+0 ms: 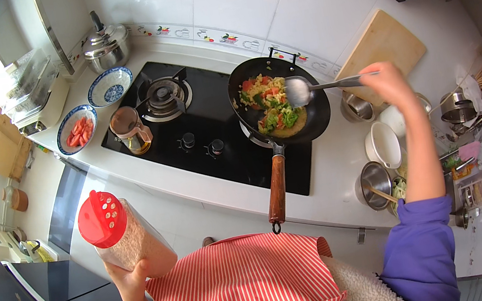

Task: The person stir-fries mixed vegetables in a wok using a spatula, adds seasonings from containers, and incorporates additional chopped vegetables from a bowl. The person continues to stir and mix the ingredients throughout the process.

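Note:
My left hand grips a clear plastic shaker jar of pale granules, held up in front of the counter. Its red lid has a flip cap raised over several sprinkle holes. My right hand is closed around the handle of a metal spatula. The spatula's blurred head is over the right side of a black wok. Inside the wok lies a mix of scrambled egg, tomato and green vegetable. The wok's wooden handle points toward me, with neither hand on it.
The wok sits on the right burner of a black glass gas hob. A glass oil pot stands at its left edge, near a bowl of sliced sausage and a patterned bowl. Right of the wok are a cutting board and several bowls.

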Tool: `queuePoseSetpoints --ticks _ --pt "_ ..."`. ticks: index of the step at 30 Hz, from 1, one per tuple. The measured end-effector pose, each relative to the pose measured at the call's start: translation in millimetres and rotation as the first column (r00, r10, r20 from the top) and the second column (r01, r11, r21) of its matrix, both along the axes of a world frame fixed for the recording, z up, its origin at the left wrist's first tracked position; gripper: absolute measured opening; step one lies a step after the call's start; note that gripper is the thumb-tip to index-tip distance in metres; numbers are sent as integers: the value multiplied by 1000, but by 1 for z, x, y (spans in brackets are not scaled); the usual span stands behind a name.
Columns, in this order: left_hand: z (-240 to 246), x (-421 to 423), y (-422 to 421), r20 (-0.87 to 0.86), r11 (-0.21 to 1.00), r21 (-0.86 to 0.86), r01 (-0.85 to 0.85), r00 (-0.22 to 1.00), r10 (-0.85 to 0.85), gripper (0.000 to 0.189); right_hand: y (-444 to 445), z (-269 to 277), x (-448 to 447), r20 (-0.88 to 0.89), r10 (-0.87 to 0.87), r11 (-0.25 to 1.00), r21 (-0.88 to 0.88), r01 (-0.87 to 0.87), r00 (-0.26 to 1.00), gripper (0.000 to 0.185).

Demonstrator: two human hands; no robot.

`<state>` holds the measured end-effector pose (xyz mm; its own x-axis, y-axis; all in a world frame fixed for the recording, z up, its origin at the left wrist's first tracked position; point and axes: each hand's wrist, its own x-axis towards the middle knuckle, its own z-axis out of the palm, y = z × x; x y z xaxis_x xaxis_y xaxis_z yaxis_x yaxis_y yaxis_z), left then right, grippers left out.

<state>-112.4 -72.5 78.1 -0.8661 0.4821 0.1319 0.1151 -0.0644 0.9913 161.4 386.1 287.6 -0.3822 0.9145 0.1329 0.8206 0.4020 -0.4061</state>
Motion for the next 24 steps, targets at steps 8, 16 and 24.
queuePoseSetpoints --ticks 8,16,24 --pt "1 7 -5 -42 998 -2 -57 997 57 104 113 -43 44 -143 -507 730 -595 336 850 17" --pt "6 15 -10 -67 995 -17 -96 993 94 102 80 -176 58 -526 -607 632 -774 -39 595 26" --pt "5 16 -3 -52 999 -12 -45 998 45 104 23 -68 70 -347 264 940 -118 -321 900 23"
